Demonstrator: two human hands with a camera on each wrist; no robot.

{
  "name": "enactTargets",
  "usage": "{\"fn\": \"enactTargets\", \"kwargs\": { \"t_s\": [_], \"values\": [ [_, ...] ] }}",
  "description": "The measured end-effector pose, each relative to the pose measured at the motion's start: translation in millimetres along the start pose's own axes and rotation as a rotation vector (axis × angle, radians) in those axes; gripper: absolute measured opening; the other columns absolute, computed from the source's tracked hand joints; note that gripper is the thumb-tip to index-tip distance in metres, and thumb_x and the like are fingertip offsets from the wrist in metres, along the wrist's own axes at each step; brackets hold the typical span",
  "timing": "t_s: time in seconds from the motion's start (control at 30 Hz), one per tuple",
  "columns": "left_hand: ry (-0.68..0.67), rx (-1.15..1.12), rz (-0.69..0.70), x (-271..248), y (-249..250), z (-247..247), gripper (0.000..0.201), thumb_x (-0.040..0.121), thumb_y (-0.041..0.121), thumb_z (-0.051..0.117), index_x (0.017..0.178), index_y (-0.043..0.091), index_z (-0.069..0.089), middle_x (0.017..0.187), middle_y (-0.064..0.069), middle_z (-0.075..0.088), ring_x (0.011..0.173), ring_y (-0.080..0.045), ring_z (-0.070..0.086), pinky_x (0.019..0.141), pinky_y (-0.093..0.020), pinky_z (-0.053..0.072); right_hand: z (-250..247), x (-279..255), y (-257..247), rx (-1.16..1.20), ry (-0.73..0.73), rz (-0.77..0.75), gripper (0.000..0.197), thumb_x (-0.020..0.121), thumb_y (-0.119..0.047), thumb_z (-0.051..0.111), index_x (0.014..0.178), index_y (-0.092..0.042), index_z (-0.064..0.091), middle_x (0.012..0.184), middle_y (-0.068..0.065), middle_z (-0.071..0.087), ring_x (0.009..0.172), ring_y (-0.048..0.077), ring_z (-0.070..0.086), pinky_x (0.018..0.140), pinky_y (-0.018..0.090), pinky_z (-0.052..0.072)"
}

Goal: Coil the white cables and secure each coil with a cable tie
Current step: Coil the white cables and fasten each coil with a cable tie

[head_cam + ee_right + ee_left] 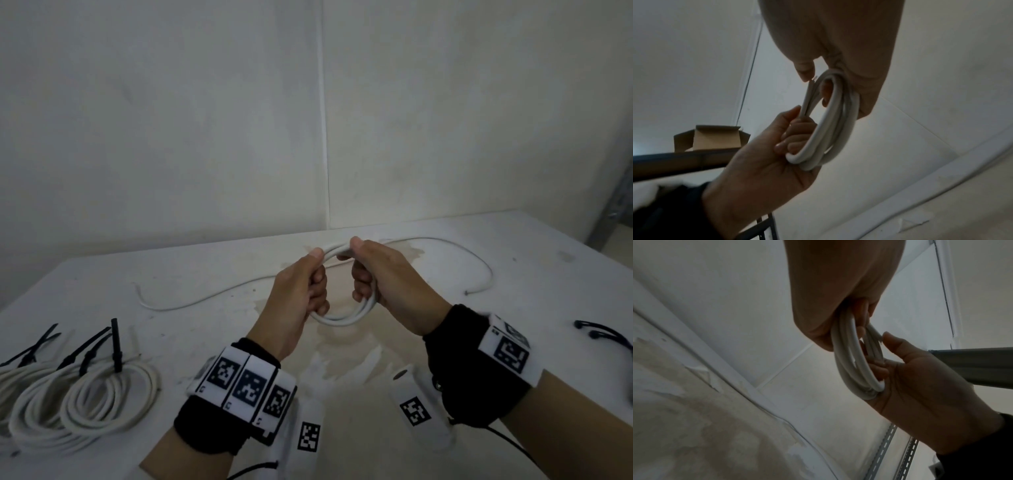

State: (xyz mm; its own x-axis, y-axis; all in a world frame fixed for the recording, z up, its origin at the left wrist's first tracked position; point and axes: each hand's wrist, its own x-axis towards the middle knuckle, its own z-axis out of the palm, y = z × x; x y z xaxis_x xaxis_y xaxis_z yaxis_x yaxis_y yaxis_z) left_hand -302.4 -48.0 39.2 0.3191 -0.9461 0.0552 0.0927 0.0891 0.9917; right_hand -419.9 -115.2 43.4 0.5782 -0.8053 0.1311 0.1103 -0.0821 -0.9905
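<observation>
A white cable coil of a few loops hangs in the air over the middle of the table. My left hand grips its left side, with the thumb lying on top of the loops. My right hand grips the right side, fingers curled through the ring. In the left wrist view the coil runs from my left hand down into the right palm. The right wrist view shows the coil between my right hand and the left hand, with a cut cable end near the right thumb.
A loose white cable lies across the white table behind my hands. Several tied coils with black cable ties sit at the front left. Loose black ties lie at the right edge. A cardboard box stands beyond the table.
</observation>
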Motion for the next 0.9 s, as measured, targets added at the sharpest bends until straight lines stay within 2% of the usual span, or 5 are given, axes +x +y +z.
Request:
{"fn": "enactTargets", "kwargs": {
  "t_s": [0.13, 0.23, 0.53, 0.77, 0.9],
  "values": [
    [-0.046, -0.05, -0.053, 4.2, -1.0, 1.3, 0.041, 0.098, 0.03, 0.034, 0.06, 0.014, 0.037, 0.043, 0.007, 0.027, 0.038, -0.009, 0.028, 0.055, -0.027, 0.039, -3.6, -0.3, 0.5, -0.079, 0.039, -0.067, 0.029, 0.097, -0.023, 0.041, 0.077, -0.011, 0.057, 0.045, -0.013, 0.034, 0.041, 0.006, 0.032, 0.048, 0.023, 0.037],
    [-0.065, -0.064, -0.097, 8.0, 1.7, 2.8, 0.042, 0.096, 0.028, 0.037, 0.059, 0.011, 0.043, 0.042, 0.004, 0.034, 0.038, -0.011, 0.036, 0.055, -0.027, 0.045, -10.0, 0.1, -0.1, -0.126, 0.049, -0.096, 0.028, 0.097, -0.021, 0.041, 0.076, -0.011, 0.056, 0.044, -0.013, 0.035, 0.04, 0.006, 0.033, 0.047, 0.023, 0.036],
    [0.006, -0.008, -0.044, 4.5, 0.0, 30.9, 0.038, 0.095, 0.025, 0.037, 0.058, 0.016, 0.036, 0.042, 0.01, 0.026, 0.039, -0.007, 0.021, 0.046, -0.023, 0.027, -25.1, -6.0, 1.0, -0.08, 0.09, -0.084, 0.038, 0.099, -0.03, 0.033, 0.079, -0.009, 0.058, 0.053, -0.003, 0.03, 0.044, 0.009, 0.032, 0.048, 0.021, 0.038],
    [0.013, 0.048, -0.024, 7.5, -3.0, 45.8, 0.038, 0.095, 0.026, 0.039, 0.058, 0.015, 0.038, 0.042, 0.01, 0.029, 0.037, -0.006, 0.025, 0.047, -0.023, 0.03, -39.1, -11.0, 3.0, -0.094, 0.1, -0.102, 0.032, 0.098, -0.027, 0.038, 0.078, -0.013, 0.057, 0.055, -0.003, 0.033, 0.045, 0.009, 0.035, 0.05, 0.021, 0.039],
    [-0.053, 0.026, -0.077, 12.2, -3.0, 48.1, 0.037, 0.095, 0.028, 0.039, 0.062, 0.012, 0.046, 0.044, 0.007, 0.027, 0.038, -0.008, 0.025, 0.049, -0.024, 0.032, -47.8, -12.3, 4.4, -0.143, 0.108, -0.125, 0.029, 0.098, -0.021, 0.039, 0.074, -0.016, 0.055, 0.055, -0.003, 0.036, 0.043, 0.006, 0.038, 0.049, 0.021, 0.04]
  ]
}}
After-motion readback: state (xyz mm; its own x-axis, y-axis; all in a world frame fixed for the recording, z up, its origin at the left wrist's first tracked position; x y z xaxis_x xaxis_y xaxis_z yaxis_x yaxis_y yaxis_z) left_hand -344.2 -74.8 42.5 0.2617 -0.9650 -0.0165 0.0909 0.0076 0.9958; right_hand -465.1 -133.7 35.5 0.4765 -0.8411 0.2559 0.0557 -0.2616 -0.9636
